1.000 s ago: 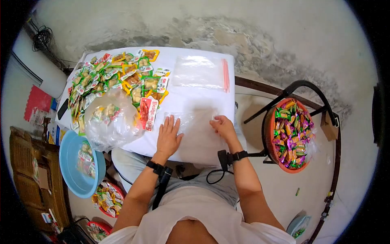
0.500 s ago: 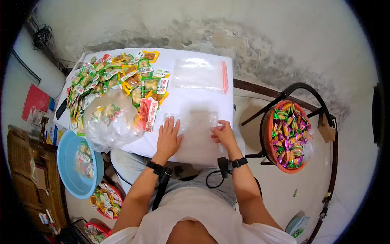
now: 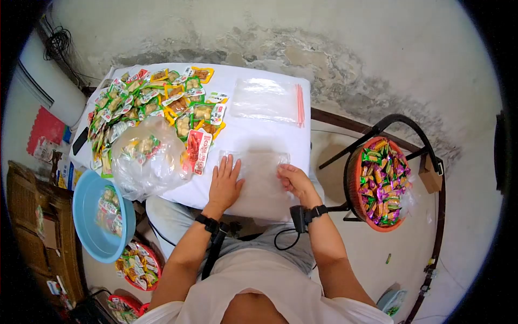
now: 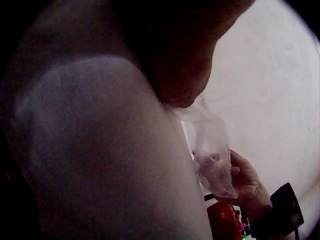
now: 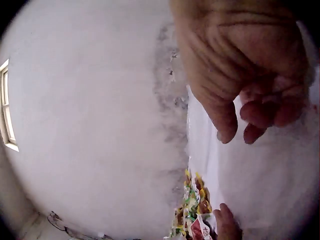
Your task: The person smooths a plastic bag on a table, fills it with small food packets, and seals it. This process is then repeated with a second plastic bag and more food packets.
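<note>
A flat clear plastic bag (image 3: 261, 186) lies at the table's front edge, its lower part hanging over. On its left side rests my left hand (image 3: 225, 183), palm down with fingers spread. My right hand (image 3: 295, 179) is at the bag's right edge, its fingers bent. In the right wrist view, the thumb and fingertips of my right hand (image 5: 250, 70) stand apart; whether they grip the film cannot be told. The left wrist view shows the bag (image 4: 212, 160) beside my right hand (image 4: 247, 185).
Snack packets (image 3: 145, 102) and a puffed plastic bag (image 3: 148, 162) cover the table's left side. Flat bags (image 3: 264, 100) with red strips lie at the back. A blue basin (image 3: 89, 216) stands lower left; an orange basket (image 3: 356, 189) of wrapped sweets stands right.
My right hand has shifted slightly at the bag's edge, and its fingers have bent in more than half a second ago. My left hand has stayed in place.
</note>
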Demonstrator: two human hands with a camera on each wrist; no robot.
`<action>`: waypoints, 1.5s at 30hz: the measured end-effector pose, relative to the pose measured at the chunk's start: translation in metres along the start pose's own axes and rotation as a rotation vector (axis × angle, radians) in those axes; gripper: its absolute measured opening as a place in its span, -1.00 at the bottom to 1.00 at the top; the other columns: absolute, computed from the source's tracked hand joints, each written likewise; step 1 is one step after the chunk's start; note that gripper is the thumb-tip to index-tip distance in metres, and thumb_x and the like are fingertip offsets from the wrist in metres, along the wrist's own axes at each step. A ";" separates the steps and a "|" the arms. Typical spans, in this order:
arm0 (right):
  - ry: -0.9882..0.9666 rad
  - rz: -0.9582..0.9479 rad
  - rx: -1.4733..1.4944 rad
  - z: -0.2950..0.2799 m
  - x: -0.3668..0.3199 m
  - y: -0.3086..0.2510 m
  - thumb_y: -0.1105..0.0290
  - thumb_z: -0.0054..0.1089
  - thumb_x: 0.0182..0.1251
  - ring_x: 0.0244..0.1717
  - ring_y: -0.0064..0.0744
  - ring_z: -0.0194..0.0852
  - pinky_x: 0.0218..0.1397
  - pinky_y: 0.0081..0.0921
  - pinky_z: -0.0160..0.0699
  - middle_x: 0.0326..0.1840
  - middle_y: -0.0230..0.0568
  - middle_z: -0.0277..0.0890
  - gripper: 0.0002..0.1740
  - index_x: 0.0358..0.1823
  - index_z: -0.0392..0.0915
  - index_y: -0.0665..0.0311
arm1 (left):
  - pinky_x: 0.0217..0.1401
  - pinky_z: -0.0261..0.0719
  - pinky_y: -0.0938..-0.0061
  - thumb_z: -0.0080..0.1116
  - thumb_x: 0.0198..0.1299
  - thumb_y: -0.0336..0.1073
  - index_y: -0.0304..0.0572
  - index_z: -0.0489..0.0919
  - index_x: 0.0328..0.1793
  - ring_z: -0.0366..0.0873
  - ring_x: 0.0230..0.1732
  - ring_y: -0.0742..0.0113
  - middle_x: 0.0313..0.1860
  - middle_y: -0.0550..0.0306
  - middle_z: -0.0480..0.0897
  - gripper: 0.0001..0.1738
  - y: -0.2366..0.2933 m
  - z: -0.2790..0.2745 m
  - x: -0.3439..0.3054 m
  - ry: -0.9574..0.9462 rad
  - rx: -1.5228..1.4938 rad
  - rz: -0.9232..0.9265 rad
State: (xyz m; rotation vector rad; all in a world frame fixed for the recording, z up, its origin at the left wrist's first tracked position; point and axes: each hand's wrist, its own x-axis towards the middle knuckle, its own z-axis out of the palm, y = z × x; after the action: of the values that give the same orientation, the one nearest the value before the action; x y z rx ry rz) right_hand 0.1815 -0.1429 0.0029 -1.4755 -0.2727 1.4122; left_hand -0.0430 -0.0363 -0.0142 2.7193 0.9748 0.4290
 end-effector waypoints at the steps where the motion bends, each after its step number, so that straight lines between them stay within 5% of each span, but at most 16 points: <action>1: -0.046 -0.008 0.044 -0.002 0.002 0.001 0.26 0.27 0.17 -0.68 -0.71 0.17 -0.63 -0.65 0.21 -0.55 -0.48 0.40 -0.74 -0.18 0.44 0.15 | 0.38 0.08 -0.07 0.11 0.16 -0.13 -0.11 0.18 0.43 -0.01 0.47 -0.09 0.46 -0.17 0.08 -0.29 0.000 0.000 0.000 -0.001 -0.002 -0.001; 6: 0.007 -0.023 0.054 0.000 0.011 -0.001 0.27 0.26 0.18 -0.74 -0.72 0.05 -0.66 -0.65 0.16 -0.67 -0.56 0.23 -0.83 -0.39 0.43 0.08 | 0.38 0.07 -0.08 0.10 0.17 -0.13 -0.07 0.18 0.43 -0.02 0.48 -0.08 0.46 -0.15 0.08 -0.29 0.001 -0.004 0.001 -0.018 -0.010 -0.013; 11: 0.289 -0.453 -0.309 0.002 0.027 0.000 0.38 0.17 0.19 -0.66 -0.58 0.32 -0.61 -0.66 0.32 -0.57 -0.41 0.42 -0.88 -0.43 0.41 0.18 | 0.41 0.03 -0.08 0.13 0.15 -0.20 -0.09 0.16 0.44 -0.06 0.49 -0.10 0.48 -0.17 0.04 -0.28 0.000 -0.002 -0.001 -0.036 -0.026 -0.013; 14: 0.270 -0.343 0.094 -0.003 0.021 -0.010 0.44 0.10 0.19 -0.59 -0.47 0.46 -0.52 -0.61 0.46 -0.44 -0.25 0.54 -0.91 -0.31 0.45 0.29 | 0.39 0.05 -0.08 0.11 0.16 -0.14 -0.06 0.18 0.44 -0.04 0.49 -0.08 0.47 -0.14 0.08 -0.29 -0.002 0.001 -0.002 -0.011 -0.017 -0.012; 18: 0.176 -0.335 0.027 -0.017 0.020 -0.009 0.43 0.05 0.22 -0.51 -0.42 0.55 -0.46 -0.59 0.51 -0.31 -0.11 0.60 -0.72 -0.05 0.47 0.33 | 0.39 0.03 -0.09 0.13 0.14 -0.11 -0.03 0.20 0.43 -0.05 0.49 -0.08 0.46 -0.14 0.09 -0.28 -0.002 0.000 -0.002 -0.023 -0.021 -0.008; 24: 0.108 -0.110 0.062 -0.017 0.023 -0.026 0.23 0.11 0.30 -0.51 -0.41 0.58 -0.56 -0.60 0.42 -0.33 -0.09 0.61 -0.67 -0.05 0.49 0.31 | 0.37 0.01 -0.16 0.15 0.12 -0.06 0.00 0.22 0.42 -0.04 0.47 -0.14 0.46 -0.15 0.10 -0.27 0.000 -0.002 0.000 -0.067 0.028 0.022; 28: 0.016 -0.201 0.044 -0.021 0.032 -0.019 0.13 0.12 0.31 -0.56 -0.41 0.57 -0.57 -0.58 0.40 -0.39 -0.11 0.62 -0.63 -0.09 0.51 0.31 | 0.34 0.02 -0.23 0.15 0.13 -0.03 0.01 0.24 0.41 -0.06 0.48 -0.16 0.46 -0.14 0.10 -0.28 -0.001 -0.003 0.000 -0.073 0.042 0.042; 32: 0.208 -0.232 0.035 -0.019 0.035 -0.010 0.17 0.10 0.33 -0.60 -0.44 0.53 -0.59 -0.59 0.38 -0.45 -0.14 0.61 -0.66 -0.12 0.52 0.34 | 0.32 0.13 -0.10 0.16 0.12 -0.09 -0.06 0.31 0.36 0.07 0.42 -0.15 0.42 -0.18 0.17 -0.34 -0.001 -0.004 0.003 -0.023 0.088 0.044; 34: 0.213 -0.241 0.024 -0.022 0.039 -0.008 0.17 0.09 0.34 -0.61 -0.46 0.51 -0.60 -0.59 0.38 -0.46 -0.14 0.61 -0.66 -0.12 0.52 0.34 | 0.27 0.28 0.08 0.17 0.11 -0.18 -0.15 0.38 0.28 0.27 0.28 -0.19 0.31 -0.23 0.31 -0.42 -0.013 0.000 0.011 0.186 -0.286 -0.051; 37: 0.162 -0.219 -0.040 -0.023 0.037 -0.007 0.25 0.02 0.37 -0.57 -0.49 0.50 -0.56 -0.58 0.39 -0.44 -0.22 0.60 -0.69 0.04 0.49 0.23 | 0.13 0.40 0.19 0.15 0.10 -0.26 -0.26 0.45 0.15 0.42 0.08 -0.20 0.13 -0.27 0.44 -0.53 -0.024 -0.010 0.034 0.385 -0.201 -0.186; 43: 0.184 -0.208 0.012 -0.024 0.035 -0.006 0.13 0.10 0.34 -0.63 -0.48 0.48 -0.59 -0.59 0.38 -0.44 -0.17 0.60 -0.63 -0.03 0.50 0.27 | -0.06 0.46 0.15 0.09 0.11 -0.31 -0.27 0.55 -0.19 0.52 -0.13 -0.08 -0.24 -0.15 0.59 -0.80 -0.037 -0.023 0.069 0.025 -0.245 -0.416; 45: 0.152 -0.228 0.041 -0.024 0.033 -0.007 0.14 0.10 0.34 -0.63 -0.48 0.48 -0.59 -0.58 0.39 -0.44 -0.17 0.60 -0.64 -0.02 0.50 0.26 | -0.09 0.47 0.17 0.08 0.12 -0.31 -0.26 0.55 -0.23 0.53 -0.17 -0.06 -0.29 -0.12 0.59 -0.82 -0.040 -0.017 0.068 0.098 -0.273 -0.402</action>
State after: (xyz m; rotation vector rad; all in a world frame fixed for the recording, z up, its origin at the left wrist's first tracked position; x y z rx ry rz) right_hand 0.2142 -0.1272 -0.0167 -1.4599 -0.3051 1.1124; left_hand -0.0224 0.0396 0.0029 2.2087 1.3412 0.5716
